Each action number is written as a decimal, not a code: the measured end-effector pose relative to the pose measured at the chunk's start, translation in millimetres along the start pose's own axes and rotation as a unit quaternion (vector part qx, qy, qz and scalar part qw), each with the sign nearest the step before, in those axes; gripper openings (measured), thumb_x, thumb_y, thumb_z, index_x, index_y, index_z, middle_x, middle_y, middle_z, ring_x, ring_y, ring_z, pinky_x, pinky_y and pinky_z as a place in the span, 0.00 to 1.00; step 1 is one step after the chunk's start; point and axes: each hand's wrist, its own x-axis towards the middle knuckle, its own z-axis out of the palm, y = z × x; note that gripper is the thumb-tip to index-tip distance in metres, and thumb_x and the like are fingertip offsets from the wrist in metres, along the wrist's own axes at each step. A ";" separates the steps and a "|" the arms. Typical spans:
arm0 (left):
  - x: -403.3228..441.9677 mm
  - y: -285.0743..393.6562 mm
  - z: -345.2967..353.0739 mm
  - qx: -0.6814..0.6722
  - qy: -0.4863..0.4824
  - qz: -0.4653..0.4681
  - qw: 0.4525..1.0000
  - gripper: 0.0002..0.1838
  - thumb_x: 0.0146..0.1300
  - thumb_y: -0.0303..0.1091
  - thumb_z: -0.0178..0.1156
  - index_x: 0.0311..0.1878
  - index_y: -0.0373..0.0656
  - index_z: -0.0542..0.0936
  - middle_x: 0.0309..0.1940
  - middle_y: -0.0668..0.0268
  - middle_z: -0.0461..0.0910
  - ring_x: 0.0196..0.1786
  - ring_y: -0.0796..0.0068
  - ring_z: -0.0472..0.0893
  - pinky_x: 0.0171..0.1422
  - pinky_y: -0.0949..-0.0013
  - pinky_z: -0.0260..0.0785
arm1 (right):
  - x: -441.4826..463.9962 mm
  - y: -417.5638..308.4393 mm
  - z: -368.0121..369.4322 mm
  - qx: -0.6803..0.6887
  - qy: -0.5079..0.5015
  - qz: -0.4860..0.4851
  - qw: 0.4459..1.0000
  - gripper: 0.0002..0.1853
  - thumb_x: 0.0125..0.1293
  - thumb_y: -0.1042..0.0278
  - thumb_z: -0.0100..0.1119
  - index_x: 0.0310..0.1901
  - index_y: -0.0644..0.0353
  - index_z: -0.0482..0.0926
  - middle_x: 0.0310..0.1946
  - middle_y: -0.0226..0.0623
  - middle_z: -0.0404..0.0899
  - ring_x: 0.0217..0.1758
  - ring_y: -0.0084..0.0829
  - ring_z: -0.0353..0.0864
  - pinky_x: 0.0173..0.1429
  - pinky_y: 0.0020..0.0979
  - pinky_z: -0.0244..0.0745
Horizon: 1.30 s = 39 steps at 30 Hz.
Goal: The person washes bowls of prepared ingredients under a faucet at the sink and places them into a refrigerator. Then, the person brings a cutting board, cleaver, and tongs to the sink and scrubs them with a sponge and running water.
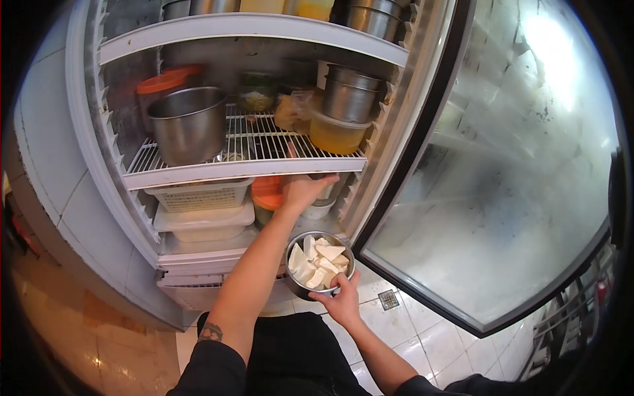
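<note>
Two hands, two depths: your right hand [342, 300] is out in front of the refrigerator [191, 297], above the floor tiles, while your left hand [305, 190] is farther from you, over the lower shelf [181, 247]. Between you and that shelf lies the metal bowl [296, 284], which your right grip has clasped by the near right part of its rim. It appears to be held just outside the cabinet, mouth upward, with pale cut pieces [316, 264] filling it. Being round, it shows you no long axis; the relation that counts is direction. From your left grip the bowl lies back toward you and slightly to the right, and your right hand is plainly the nearer, being on it.

Your left arm runs past the left side of the bowl and ends under the front edge of the wire shelf [247, 170]. Your left fingers are partly hidden there, beside a grey container [328, 191] and above a white tub [319, 211], so I cannot tell whether that grip is grasping anything or merely resting against it. Just left of your left wrist sits an orange lid [267, 191]. On your right the glass door [502, 191] stands swung out, apart from the bowl.
</note>
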 end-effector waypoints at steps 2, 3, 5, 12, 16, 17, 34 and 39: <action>11.9 -25.0 5.9 -0.112 -0.068 -0.017 0.991 0.76 0.38 0.52 0.82 0.76 0.30 0.35 0.71 0.39 0.58 0.70 0.51 0.67 0.75 0.62 0.58 | -1.4 -0.3 1.5 0.003 0.001 0.004 1.000 0.30 0.41 0.63 0.85 0.31 0.58 0.66 0.55 0.46 0.61 0.58 0.52 0.71 0.61 0.43 0.71; 17.3 -38.6 9.7 -0.225 -0.133 -0.035 0.965 0.80 0.36 0.52 0.83 0.77 0.33 0.30 0.73 0.41 0.55 0.73 0.53 0.63 0.76 0.64 0.55 | -1.3 -1.8 0.7 0.004 0.004 -0.008 1.000 0.30 0.41 0.63 0.85 0.31 0.58 0.66 0.55 0.47 0.61 0.58 0.53 0.71 0.61 0.43 0.71; 25.4 -33.9 -1.9 -0.071 -0.108 -0.021 0.991 0.80 0.35 0.51 0.84 0.77 0.32 0.31 0.74 0.43 0.53 0.74 0.56 0.61 0.77 0.66 0.53 | -1.5 -1.4 -1.8 -0.001 0.009 -0.020 1.000 0.30 0.41 0.64 0.85 0.32 0.58 0.66 0.55 0.47 0.61 0.58 0.53 0.70 0.61 0.43 0.71; 46.3 -28.3 -34.4 -0.188 -0.257 -0.238 0.918 0.56 0.52 0.45 0.74 0.78 0.42 0.49 0.45 0.52 0.82 0.41 0.59 0.85 0.46 0.60 0.79 | 0.2 -1.7 -5.2 0.005 -0.015 -0.005 1.000 0.28 0.41 0.63 0.85 0.32 0.58 0.68 0.57 0.49 0.60 0.62 0.54 0.69 0.63 0.43 0.69; 72.9 -73.3 -22.7 0.000 -0.163 -0.113 0.980 0.54 0.53 0.44 0.74 0.77 0.43 0.51 0.45 0.52 0.82 0.42 0.58 0.84 0.48 0.60 0.79 | 0.3 -0.9 -5.6 0.014 -0.023 0.004 1.000 0.28 0.42 0.63 0.85 0.31 0.58 0.68 0.58 0.50 0.60 0.63 0.54 0.67 0.65 0.43 0.68; 79.8 -82.9 -20.0 0.040 -0.147 -0.086 0.985 0.53 0.53 0.43 0.74 0.77 0.43 0.52 0.46 0.52 0.82 0.43 0.58 0.84 0.48 0.60 0.79 | 0.0 -0.9 -5.9 0.013 -0.017 0.005 1.000 0.28 0.42 0.63 0.85 0.31 0.58 0.68 0.58 0.50 0.60 0.63 0.54 0.67 0.65 0.43 0.68; 96.9 -129.6 22.5 0.329 -0.098 0.089 0.935 0.43 0.57 0.39 0.71 0.73 0.45 0.61 0.47 0.54 0.82 0.48 0.56 0.82 0.54 0.61 0.76 | -0.1 -8.2 -6.5 0.005 -0.018 0.030 0.999 0.28 0.42 0.64 0.84 0.31 0.58 0.68 0.58 0.53 0.61 0.64 0.58 0.67 0.63 0.44 0.71; 101.7 -135.9 12.8 0.363 -0.110 0.119 0.918 0.40 0.58 0.38 0.70 0.72 0.45 0.63 0.47 0.54 0.81 0.50 0.55 0.82 0.55 0.61 0.76 | -1.0 -4.0 -4.7 -0.029 -0.026 0.033 0.999 0.27 0.43 0.59 0.83 0.33 0.57 0.69 0.63 0.56 0.60 0.59 0.62 0.73 0.56 0.48 0.76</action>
